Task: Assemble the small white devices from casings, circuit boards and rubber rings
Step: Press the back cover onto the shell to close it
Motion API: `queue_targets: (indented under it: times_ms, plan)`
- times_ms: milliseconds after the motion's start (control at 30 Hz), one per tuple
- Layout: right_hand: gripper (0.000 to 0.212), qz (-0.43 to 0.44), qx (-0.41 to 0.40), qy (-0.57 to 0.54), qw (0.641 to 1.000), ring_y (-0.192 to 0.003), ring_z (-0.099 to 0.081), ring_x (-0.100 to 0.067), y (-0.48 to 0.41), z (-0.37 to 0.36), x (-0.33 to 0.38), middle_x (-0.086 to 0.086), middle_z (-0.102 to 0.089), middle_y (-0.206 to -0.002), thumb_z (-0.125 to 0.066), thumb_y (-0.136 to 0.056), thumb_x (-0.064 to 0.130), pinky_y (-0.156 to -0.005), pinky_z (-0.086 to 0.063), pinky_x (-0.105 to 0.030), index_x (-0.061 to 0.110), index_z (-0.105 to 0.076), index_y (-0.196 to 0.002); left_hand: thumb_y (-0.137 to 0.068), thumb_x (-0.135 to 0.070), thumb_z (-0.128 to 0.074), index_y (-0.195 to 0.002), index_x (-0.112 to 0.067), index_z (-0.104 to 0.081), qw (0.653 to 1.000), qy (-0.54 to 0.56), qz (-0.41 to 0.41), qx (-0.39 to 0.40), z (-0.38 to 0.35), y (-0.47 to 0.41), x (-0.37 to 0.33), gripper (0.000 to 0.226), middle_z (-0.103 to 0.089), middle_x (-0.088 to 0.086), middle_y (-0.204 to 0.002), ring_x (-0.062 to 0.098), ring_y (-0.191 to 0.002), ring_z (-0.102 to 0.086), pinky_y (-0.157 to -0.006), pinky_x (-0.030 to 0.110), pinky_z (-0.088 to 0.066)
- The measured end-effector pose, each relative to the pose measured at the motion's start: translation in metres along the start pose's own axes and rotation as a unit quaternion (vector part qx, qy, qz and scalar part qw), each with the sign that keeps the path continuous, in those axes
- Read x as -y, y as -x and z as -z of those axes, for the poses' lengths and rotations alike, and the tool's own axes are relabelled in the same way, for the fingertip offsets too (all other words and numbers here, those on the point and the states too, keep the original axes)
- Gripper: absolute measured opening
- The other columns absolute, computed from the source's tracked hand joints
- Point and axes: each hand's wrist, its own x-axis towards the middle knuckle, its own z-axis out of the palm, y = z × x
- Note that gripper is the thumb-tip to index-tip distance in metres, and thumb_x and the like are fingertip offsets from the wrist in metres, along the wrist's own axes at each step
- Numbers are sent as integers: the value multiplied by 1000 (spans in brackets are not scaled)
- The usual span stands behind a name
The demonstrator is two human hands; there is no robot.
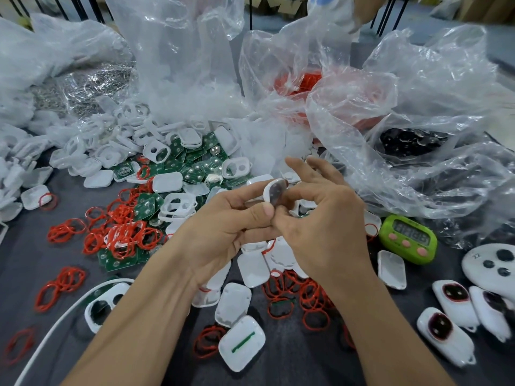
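**Progress.** By judgement, assembly is in its early-to-middle stage.
- Several finished devices (443, 332), white shells each with a dark oval window, lie just below and to the right of the green timer (408, 239).
- One more unit of similar look (104, 305) lies far to the left of the timer, low on the grey table (28, 260).
- Loose casings (111, 154) are heaped far up-left of the timer.
- Green circuit boards (192, 165) spill out beside that heap.
- Red rubber rings (119, 235) are scattered left of the timer and below it.
- Plain white shells (232, 305) lie below-left of the timer.
- Clear plastic bags (418, 121) of further stock stand directly above the timer.

With this much unused stock, most of the work appears to be left.

**Unit in hand.** The white casing (274, 190) is held off the table, left of the timer and slightly higher.
- The left hand (223, 221) grips it from the lower left, with index finger and thumb curled against its edge.
- The right hand (320, 227) pinches its right side between the thumb and a lower finger. Its upper fingers are spread straight and touch nothing.

**Appearance.** The casing is small and rounded. It has a white rim and a dark, glossy oval face turned toward the camera. Whether a circuit board or a rubber ring is already fitted inside cannot be told, as the fingers cover the edges.
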Motion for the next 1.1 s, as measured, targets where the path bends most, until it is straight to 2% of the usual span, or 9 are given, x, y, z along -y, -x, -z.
queue_targets:
  times_ms: [233,433,467,533,633,733,833,967,1100]
  plan:
    - [21,-28,-8,-54,998,-140,-44,0,0,0,-1,13,-65,-138,-82,-81,19,-94,-31,4,26,-73,-64,-75,-18,-78,-117,-20,-79,1000,15,13,-7,1,-1,-3,42,-76,14,-116,23,-99,-77,-79,27,-61]
    - [22,-140,-11,-145,979,-123,-60,4,-3,5,2,17,-72,-124,-78,-88,14,-99,-57,-33,34,-78,-79,-75,-10,-78,-111,-22,-80,996,-31,-42,-75,0,-1,-3,38,-77,15,-110,27,-98,-77,-74,26,-62]
    - [23,-194,-9,-209,958,-111,-68,0,-4,5,2,14,-77,-112,-74,-91,10,-95,-60,-35,31,-79,-85,-74,-9,-82,-110,-25,-80,990,-80,-74,-95,0,-1,-2,40,-78,12,-109,26,-98,-77,-74,25,-61]
    - [19,-316,34,-379,869,-95,-77,-15,-6,3,6,1,-80,-97,-63,-99,5,-86,-64,-41,17,-78,-100,-73,0,-85,-111,-28,-80,966,-185,-134,-120,0,1,-1,48,-79,4,-108,22,-97,-77,-78,29,-61]
    - [25,-400,104,-533,738,-102,-76,-32,-9,4,9,-19,-78,-107,-51,-107,12,-85,-64,-46,-2,-69,-117,-76,4,-79,-115,-35,-78,924,-312,-159,-151,0,2,0,55,-78,-9,-111,13,-108,-73,-90,41,-60]
    - [31,-424,125,-570,693,-107,-74,-36,-9,5,6,-25,-75,-113,-48,-109,15,-91,-62,-48,-7,-67,-121,-77,3,-82,-110,-50,-75,886,-393,-182,-165,-2,2,2,62,-74,-26,-112,-2,-113,-67,-100,30,-54]
    - [27,-438,111,-562,693,-103,-76,-33,-9,3,4,-24,-76,-109,-47,-106,5,-89,-63,-43,-6,-69,-117,-78,3,-83,-108,-53,-75,872,-415,-190,-175,-3,2,2,64,-73,-31,-111,-4,-113,-67,-98,21,-54]
    - [25,-421,51,-537,729,-90,-78,-28,-13,7,-1,-23,-77,-103,-52,-95,-15,-78,-65,-35,-6,-72,-105,-83,9,-76,-115,-31,-76,953,-212,-147,-157,-1,0,1,51,-79,-3,-112,18,-107,-74,-88,30,-61]
    - [28,-391,52,-492,776,-89,-77,-23,-13,9,-5,-16,-78,-98,-59,-90,-19,-75,-64,-28,1,-76,-99,-78,-14,-76,-117,-17,-74,986,-60,-73,-139,-1,-3,0,39,-78,9,-114,22,-102,-75,-82,28,-61]
